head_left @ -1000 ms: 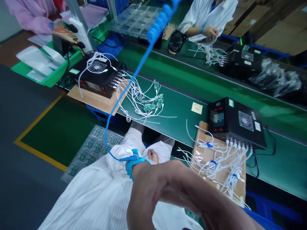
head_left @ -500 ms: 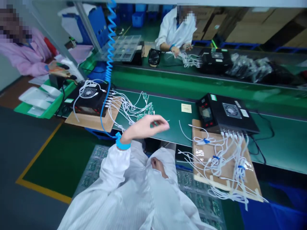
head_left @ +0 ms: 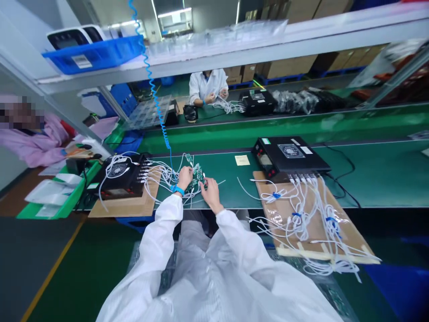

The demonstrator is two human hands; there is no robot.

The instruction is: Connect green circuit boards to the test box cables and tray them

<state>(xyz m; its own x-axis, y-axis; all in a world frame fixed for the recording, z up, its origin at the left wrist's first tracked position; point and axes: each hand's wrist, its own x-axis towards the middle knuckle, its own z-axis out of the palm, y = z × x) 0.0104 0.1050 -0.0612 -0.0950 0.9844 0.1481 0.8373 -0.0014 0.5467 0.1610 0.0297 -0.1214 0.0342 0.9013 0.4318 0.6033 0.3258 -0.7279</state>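
Both my hands are at a cluster of small green circuit boards (head_left: 198, 170) on the green bench. My left hand (head_left: 184, 179), with a blue wrist strap, has its fingers closed at the left edge of the boards. From the right, my right hand (head_left: 211, 194) pinches a board's edge between thumb and fingers. The exact grip is partly hidden by the fingers. White cables (head_left: 164, 172) run from a black box (head_left: 122, 176) on the left to the boards. One more board (head_left: 189, 158) lies just behind my left hand.
At right a second black box (head_left: 290, 152) stands by a cardboard sheet (head_left: 268, 205) covered with bundled white cables. A yellow note (head_left: 242, 160) lies between. Overhead runs a shelf with a blue tray (head_left: 100, 53). Co-workers sit opposite and at left.
My left hand has come down from above the bench edge onto the boards. My right hand has risen from my lap to join it. The view has tilted up.
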